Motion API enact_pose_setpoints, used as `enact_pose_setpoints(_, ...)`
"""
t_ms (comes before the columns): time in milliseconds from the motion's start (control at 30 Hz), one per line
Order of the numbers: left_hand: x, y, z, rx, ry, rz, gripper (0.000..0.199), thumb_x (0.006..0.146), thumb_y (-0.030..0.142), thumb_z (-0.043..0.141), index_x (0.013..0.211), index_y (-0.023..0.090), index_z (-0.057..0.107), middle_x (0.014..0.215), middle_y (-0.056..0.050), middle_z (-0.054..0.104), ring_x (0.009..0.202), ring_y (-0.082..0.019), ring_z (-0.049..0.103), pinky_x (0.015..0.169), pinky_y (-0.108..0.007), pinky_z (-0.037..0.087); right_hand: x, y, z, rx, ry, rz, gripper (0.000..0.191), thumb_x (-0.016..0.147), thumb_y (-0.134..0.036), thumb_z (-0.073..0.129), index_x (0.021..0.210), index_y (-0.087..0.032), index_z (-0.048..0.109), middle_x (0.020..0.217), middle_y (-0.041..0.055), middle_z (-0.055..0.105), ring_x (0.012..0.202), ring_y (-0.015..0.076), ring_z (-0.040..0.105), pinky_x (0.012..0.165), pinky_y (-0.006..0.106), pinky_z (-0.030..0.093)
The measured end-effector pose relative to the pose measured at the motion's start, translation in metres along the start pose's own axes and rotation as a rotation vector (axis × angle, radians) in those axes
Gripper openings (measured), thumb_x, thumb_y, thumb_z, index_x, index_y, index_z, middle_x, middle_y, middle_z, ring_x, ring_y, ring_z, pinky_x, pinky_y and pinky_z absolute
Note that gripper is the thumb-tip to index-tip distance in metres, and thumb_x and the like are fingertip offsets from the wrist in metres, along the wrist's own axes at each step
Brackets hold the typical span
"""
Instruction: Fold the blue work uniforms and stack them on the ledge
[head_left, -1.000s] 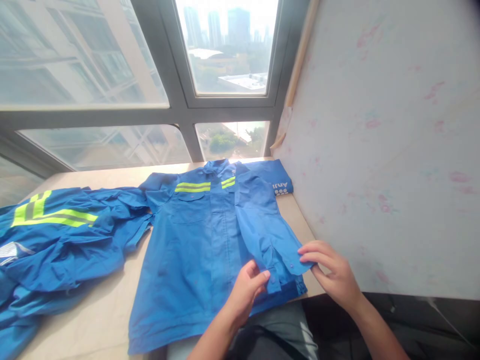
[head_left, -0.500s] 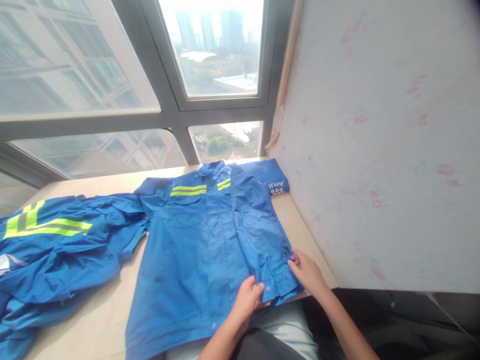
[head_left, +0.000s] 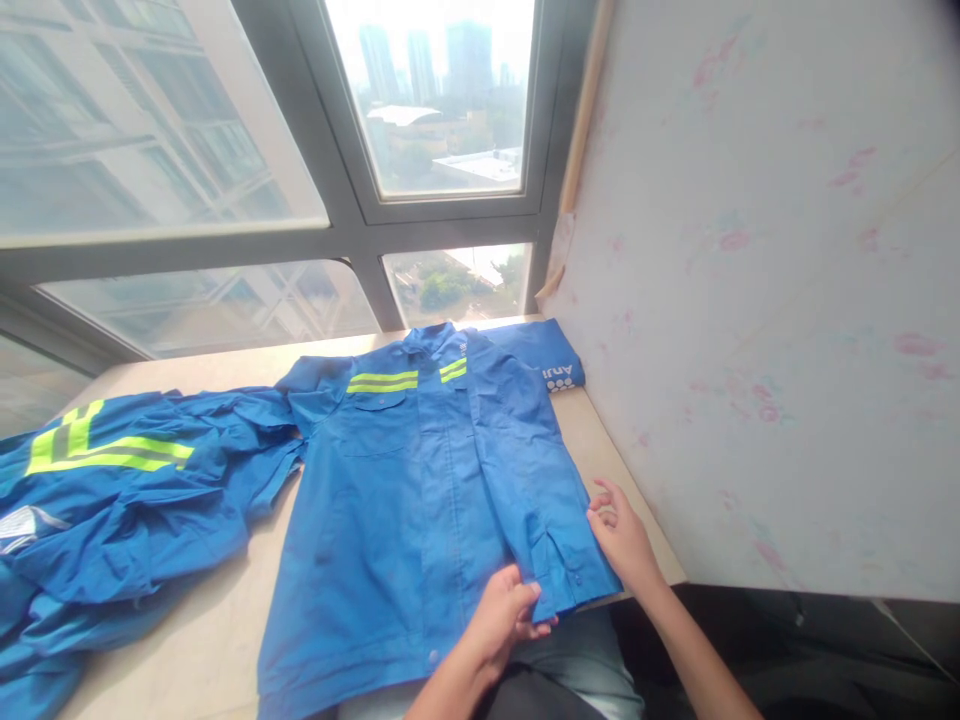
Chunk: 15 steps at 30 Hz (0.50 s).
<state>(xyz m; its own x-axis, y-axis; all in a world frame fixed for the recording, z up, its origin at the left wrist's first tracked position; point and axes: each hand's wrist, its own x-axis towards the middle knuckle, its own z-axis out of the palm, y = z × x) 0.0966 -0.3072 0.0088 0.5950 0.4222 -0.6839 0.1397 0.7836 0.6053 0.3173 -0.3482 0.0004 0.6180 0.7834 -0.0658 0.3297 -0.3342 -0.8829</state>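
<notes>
A blue work jacket (head_left: pixel 382 510) with yellow-green reflective stripes lies spread front side up, collar toward the window. One of its sleeves (head_left: pixel 517 430) is folded in over the front, with the cuff near the hem. My left hand (head_left: pixel 510 615) pinches the cuff at the near edge, thumb on top and fingers beneath. Beside the jacket's right edge is my right hand (head_left: pixel 624 540), its fingers loosely bent and apart, the thumb tip at the cloth's edge. Nothing is gripped in it.
Another blue garment (head_left: pixel 142 510) with reflective stripes lies crumpled at the left. A folded blue garment (head_left: pixel 559 355) with white lettering sits behind the jacket. All rest on a pale wooden surface (head_left: pixel 202 640), between a window (head_left: pixel 450 110) and a flowered wall (head_left: pixel 787 250).
My right hand has come off the sleeve edge slightly, its fingers lifting. My left hand keeps the cuff, and the sleeve end lies flatter. The view has shifted a little.
</notes>
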Motion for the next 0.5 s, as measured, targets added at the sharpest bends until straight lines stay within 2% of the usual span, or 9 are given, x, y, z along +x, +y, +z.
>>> enact_pose_setpoints(67,0.003,-0.007,-0.003,0.072,0.041,0.005,0.049,0.067,0.043,0.074,0.103,0.016,0.056,0.080,-0.002,0.068,0.063,-0.014,0.066,0.058,-0.025,0.053,-0.004,0.007,0.001,-0.087,0.016,-0.014,0.046,0.084,-0.030,0.048,0.128,-0.018,0.054,0.096,0.0055,0.066,0.063,0.0164,0.062,0.069,0.032,0.052)
enact_pose_setpoints(167,0.013,-0.020,-0.007,0.157,0.082,0.018,0.054,0.065,0.049,0.076,0.100,0.019,0.049,0.068,0.004,0.061,0.056,-0.015,0.064,0.055,-0.027,0.053,-0.009,0.022,0.007,-0.224,-0.015,-0.092,0.040,0.085,-0.028,0.045,0.121,-0.018,0.061,0.100,0.0080,0.067,0.069,0.0184,0.063,0.076,0.036,0.053)
enact_pose_setpoints(300,0.014,-0.024,-0.011,0.353,0.110,0.012,0.039,0.076,0.048,0.066,0.091,0.022,0.042,0.062,0.007,0.055,0.054,-0.017,0.064,0.050,-0.026,0.050,-0.010,0.034,0.009,-0.367,0.002,-0.187,0.039,0.089,-0.025,0.043,0.122,-0.018,0.062,0.106,0.0096,0.068,0.082,0.0212,0.067,0.079,0.037,0.055)
enact_pose_setpoints(400,-0.003,-0.015,-0.016,0.778,0.149,0.080,0.016,0.088,0.036,0.051,0.087,0.021,0.047,0.065,0.001,0.061,0.063,-0.020,0.068,0.057,-0.028,0.050,-0.007,0.029,0.007,-0.473,0.051,-0.286,0.037,0.091,-0.022,0.043,0.122,-0.017,0.063,0.111,0.0114,0.067,0.097,0.0248,0.066,0.086,0.041,0.055)
enact_pose_setpoints(500,-0.025,0.001,-0.017,1.314,0.254,0.304,0.019,0.093,0.029,0.044,0.081,0.020,0.055,0.078,-0.007,0.068,0.081,-0.024,0.069,0.071,-0.033,0.051,-0.003,0.017,0.011,-0.501,0.064,-0.429,0.032,0.094,-0.021,0.044,0.118,-0.018,0.065,0.115,0.0120,0.067,0.108,0.0257,0.064,0.095,0.043,0.053)
